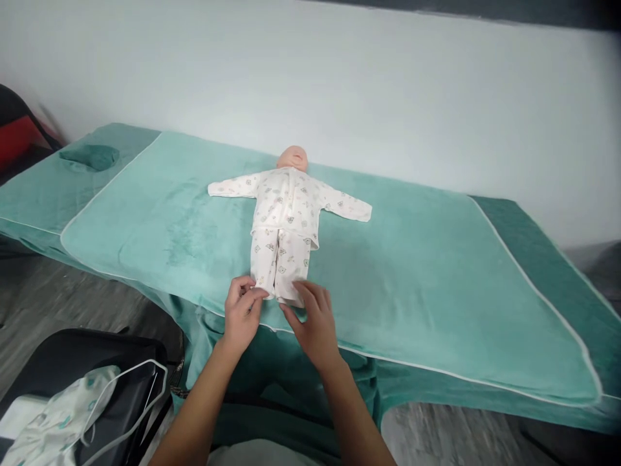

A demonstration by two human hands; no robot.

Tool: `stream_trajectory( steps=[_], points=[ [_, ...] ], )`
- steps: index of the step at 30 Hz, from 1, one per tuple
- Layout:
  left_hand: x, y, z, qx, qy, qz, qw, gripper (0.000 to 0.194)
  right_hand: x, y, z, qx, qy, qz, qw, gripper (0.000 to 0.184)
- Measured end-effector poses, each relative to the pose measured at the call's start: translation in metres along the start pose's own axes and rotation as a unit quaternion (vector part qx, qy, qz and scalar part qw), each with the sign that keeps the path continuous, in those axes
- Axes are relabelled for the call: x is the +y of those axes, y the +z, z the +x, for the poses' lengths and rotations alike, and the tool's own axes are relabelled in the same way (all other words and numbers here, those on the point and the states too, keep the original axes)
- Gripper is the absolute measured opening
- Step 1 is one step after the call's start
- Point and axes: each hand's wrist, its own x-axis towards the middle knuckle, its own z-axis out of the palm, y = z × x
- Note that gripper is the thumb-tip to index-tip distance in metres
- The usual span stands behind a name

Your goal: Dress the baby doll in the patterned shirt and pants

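Observation:
A baby doll (292,157) lies on its back on a teal towel (417,285), arms spread, head toward the wall. It wears a white printed top (287,202) and matching trousers (279,262). My left hand (241,312) pinches the cuff of the trouser leg on the left side. My right hand (313,320) is closed on the cuff of the other leg, fingers curled at the hem. Both hands sit at the near edge of the towel.
The towel covers a teal-sheeted bed (548,239) along a white wall. A rolled teal cloth (91,156) lies at the far left end. At lower left a black bin (92,369) holds white printed cloth (53,421). Grey wood floor lies around.

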Motion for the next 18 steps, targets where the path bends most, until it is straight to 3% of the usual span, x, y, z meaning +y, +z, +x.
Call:
stream_trajectory(
  steps=[3, 7, 12, 18],
  points=[
    [-0.004, -0.004, 0.002, -0.024, 0.006, -0.01, 1.0, 0.019, -0.015, 0.01, 0.02, -0.009, -0.044, -0.037, 0.998, 0.024],
    [-0.014, -0.011, -0.001, -0.05, 0.011, -0.007, 0.999, 0.019, -0.025, 0.022, 0.037, -0.004, -0.037, -0.04, 0.999, 0.005],
    [-0.022, -0.015, -0.011, -0.059, 0.003, -0.002, 0.998, 0.023, -0.032, 0.028, 0.026, 0.02, -0.04, -0.013, 0.999, 0.008],
    [-0.036, -0.017, -0.028, -0.068, -0.013, 0.046, 0.997, 0.023, -0.019, 0.023, 0.009, -0.056, -0.081, -0.046, 0.994, 0.014]
  ],
)
